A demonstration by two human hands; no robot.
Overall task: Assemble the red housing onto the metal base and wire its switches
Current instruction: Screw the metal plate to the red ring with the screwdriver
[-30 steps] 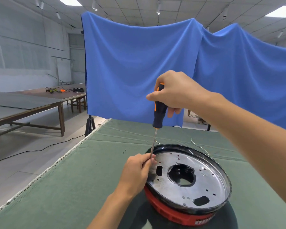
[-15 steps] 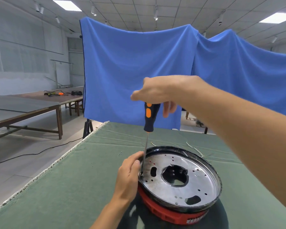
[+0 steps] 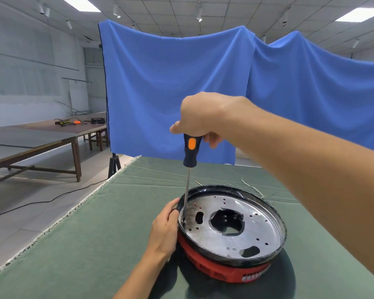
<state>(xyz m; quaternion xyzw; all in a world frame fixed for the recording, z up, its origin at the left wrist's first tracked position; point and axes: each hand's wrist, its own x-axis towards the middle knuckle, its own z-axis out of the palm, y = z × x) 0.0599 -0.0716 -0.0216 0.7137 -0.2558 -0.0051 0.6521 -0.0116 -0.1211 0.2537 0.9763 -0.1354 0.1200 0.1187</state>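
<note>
the right hand (image 3: 200, 117) now sits lower and squarer over the screwdriver (image 3: 190, 154) than a second ago, fingers curled round the top of the handle, and the shaft stands nearly upright where it leaned before. its tip meets the left part of the metal base (image 3: 231, 225) (a screw there is too small to make out). the left hand (image 3: 164, 227) has stayed at the base's left rim, fingers wrapped on the edge beside the shaft. the base lies on the red housing (image 3: 220, 269), both on the green-covered table (image 3: 95, 244). a blue cloth (image 3: 181, 93) hangs behind. thin wires (image 3: 249, 186) lie past the far rim, and two small screws (image 3: 156, 196) rest apart to the left.
</note>
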